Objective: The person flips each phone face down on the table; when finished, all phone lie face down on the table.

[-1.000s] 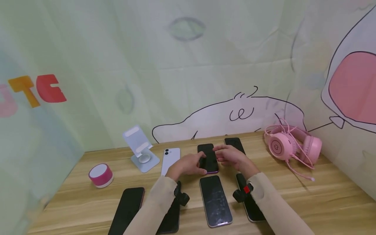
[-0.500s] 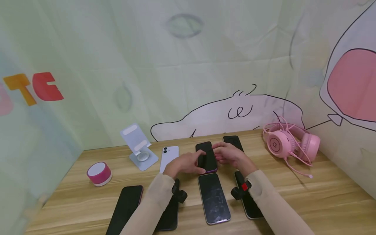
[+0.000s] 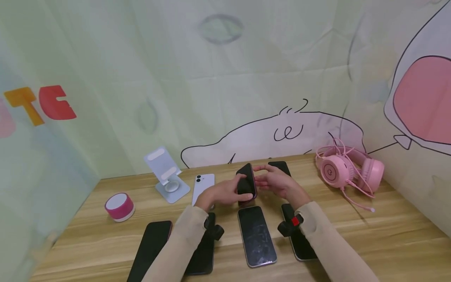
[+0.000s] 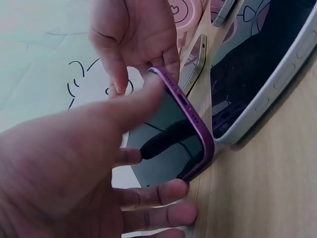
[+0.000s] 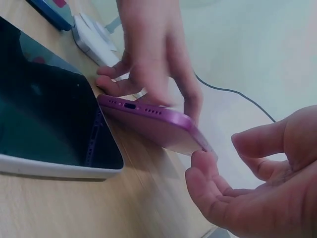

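A smartphone [image 3: 246,178] with a purple frame and a dark screen is tilted up off the table, its right side higher. My left hand [image 3: 225,192] grips it from the left, thumb across the screen side and by the bottom end. In the right wrist view the phone's purple bottom edge [image 5: 171,117] and pale back face the camera. From the right, my right hand [image 3: 280,183] meets the raised edge with its fingertips, while the thumb stays apart from the phone. A silver-framed phone [image 3: 257,237] lies screen up just in front of the hands.
Several other phones lie on the wooden table [image 3: 91,246], including a pale lilac one [image 3: 206,184] face down. A folding phone stand [image 3: 170,182] and a pink-and-white round object [image 3: 119,206] are at the left. Pink headphones [image 3: 336,171] with a cable rest at the right, before the fabric backdrop.
The purple-framed phone lay flat between my hands; now its right side has tipped up in my left hand's grip. My right hand has stayed close beside it. The view shifted slightly.
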### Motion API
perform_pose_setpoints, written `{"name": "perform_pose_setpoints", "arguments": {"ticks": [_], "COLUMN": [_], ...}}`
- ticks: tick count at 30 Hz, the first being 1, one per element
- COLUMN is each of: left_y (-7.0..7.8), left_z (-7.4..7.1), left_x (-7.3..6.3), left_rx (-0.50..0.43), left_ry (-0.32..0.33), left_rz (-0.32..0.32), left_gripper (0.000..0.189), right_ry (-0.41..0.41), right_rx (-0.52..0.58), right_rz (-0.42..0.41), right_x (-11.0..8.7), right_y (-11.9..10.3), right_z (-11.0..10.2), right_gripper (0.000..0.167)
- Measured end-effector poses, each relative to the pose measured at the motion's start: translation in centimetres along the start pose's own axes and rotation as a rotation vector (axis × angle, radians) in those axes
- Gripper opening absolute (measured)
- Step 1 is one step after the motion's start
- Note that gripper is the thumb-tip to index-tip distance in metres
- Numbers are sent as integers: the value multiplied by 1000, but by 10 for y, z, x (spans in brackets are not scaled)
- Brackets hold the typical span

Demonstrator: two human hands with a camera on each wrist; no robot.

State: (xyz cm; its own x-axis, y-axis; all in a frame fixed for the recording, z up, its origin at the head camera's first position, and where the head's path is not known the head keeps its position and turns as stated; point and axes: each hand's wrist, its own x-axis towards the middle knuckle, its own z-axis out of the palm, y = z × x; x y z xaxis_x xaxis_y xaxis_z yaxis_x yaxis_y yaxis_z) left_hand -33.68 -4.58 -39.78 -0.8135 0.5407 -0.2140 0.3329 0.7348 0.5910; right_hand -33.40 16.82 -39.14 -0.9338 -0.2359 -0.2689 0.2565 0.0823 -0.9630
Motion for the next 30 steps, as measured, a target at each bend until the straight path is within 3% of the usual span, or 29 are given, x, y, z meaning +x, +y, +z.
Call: {"name": "perform_pose_setpoints", "arguments": {"ticks": [8,12,22,30], "left_y": [6,5,-1,-3], "left_z": [-3,-8,-19,-34], "left_x": [0,-1,-5,-14], "left_rx": [-69,-83,-147,-149], "left_ry": [80,74,49,-19], "left_rz": [-102,-118,-75,-35], "left_gripper": [91,88,80,72], "right_ry": [-69,-100,-157,-166], "right_rx": [-28,-38,-60,-74], "right_rz": [-57,-85,-93,-58], "right_x": [-3,-4,-6,-5], "right_y": [-4,-4,2,5], "right_z": [5,6,10,11], "right_gripper": [47,49,49,48]}}
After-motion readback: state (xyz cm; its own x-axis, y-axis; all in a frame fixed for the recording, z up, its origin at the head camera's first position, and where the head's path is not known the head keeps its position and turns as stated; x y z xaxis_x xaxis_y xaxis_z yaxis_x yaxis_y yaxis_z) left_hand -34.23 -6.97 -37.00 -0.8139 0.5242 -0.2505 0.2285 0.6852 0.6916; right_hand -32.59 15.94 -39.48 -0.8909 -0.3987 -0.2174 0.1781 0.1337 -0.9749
